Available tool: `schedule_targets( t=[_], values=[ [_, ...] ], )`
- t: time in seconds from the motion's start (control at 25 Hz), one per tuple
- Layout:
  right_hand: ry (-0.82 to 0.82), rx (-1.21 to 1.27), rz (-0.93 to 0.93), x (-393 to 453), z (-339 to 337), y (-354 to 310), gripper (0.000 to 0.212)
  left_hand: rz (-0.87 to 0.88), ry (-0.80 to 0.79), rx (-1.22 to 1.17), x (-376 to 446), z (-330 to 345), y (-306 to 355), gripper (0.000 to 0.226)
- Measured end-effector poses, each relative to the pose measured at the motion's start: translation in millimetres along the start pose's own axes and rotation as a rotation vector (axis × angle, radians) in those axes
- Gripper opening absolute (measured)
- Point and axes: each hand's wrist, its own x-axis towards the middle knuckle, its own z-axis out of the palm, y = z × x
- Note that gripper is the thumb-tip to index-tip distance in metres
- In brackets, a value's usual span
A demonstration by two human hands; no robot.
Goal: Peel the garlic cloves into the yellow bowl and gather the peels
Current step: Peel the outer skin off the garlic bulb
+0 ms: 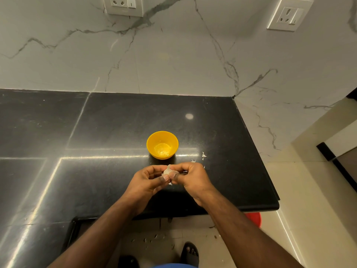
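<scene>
2 hands, left hand, right hand, pinching 1 garlic clove, 1 yellow bowl

garlic mostly hidden by fingers

I'm looking down into a home kitchen. What tells me: a polished black stone counter set into a corner, a white marble-look backsplash with grey veins behind it, and two wall sockets with switches mounted above the worktop. Below the counter edge I see pale floor tiles, and feet in black sandals standing there.
</scene>
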Motion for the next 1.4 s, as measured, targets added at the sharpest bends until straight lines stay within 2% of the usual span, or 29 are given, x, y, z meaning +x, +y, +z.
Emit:
schedule_targets(
  t=[0.08, 0.24, 0.36, 0.44, 0.56, 0.76, 0.92, 0.96, 1.08, 1.12, 1.28, 1.4],
  values=[
    [0.05, 0.0, 0.0, -2, 0, -4, 0.018, -0.005, -0.002, -0.009, 0, 1, 0, 0.039],
    [0.116, 0.074, 0.006, -1, 0, -5, 0.009, -0.022, 0.037, -0.085, 4, -2, -1, 0.028],
    [0.121, 0.123, -0.008, 1, 1, -3, 0.013, -0.062, 0.042, -0.222, 5, -4, -4, 0.033],
    [0.123, 0.024, -0.041, 3, 1, 0, 0.018, -0.083, 0.041, -0.27, 5, -3, -6, 0.034],
    [0.175, -0.26, -0.116, 6, -7, 2, 0.022, -0.118, 0.073, -0.305, 4, -4, -4, 0.034],
    [0.08, -0.586, -0.157, 8, -27, -11, 0.036, -0.143, 0.102, -0.285, 3, -11, 0, 0.034],
    [0.296, -0.637, -0.416, 6, -24, -18, 0.023, -0.129, 0.11, -0.231, 6, -9, -1, 0.03],
    [0.25, -0.59, -0.408, 5, -21, -19, 0.025, -0.114, 0.102, -0.214, 6, -9, -1, 0.028],
    [-0.057, -0.488, -0.255, 0, -4, -17, 0.04, -0.066, 0.038, -0.191, 6, -7, 2, 0.031],
    [-0.068, -0.485, -0.248, 0, 1, -14, 0.04, -0.06, 0.023, -0.194, 6, -6, 2, 0.033],
    [0.105, -0.499, -0.305, 4, 5, -7, 0.019, -0.071, 0.05, -0.235, 7, -6, -1, 0.038],
    [0.063, -0.598, -0.364, 7, 3, -5, 0.015, -0.101, 0.06, -0.208, 7, -10, -1, 0.041]
  ],
)
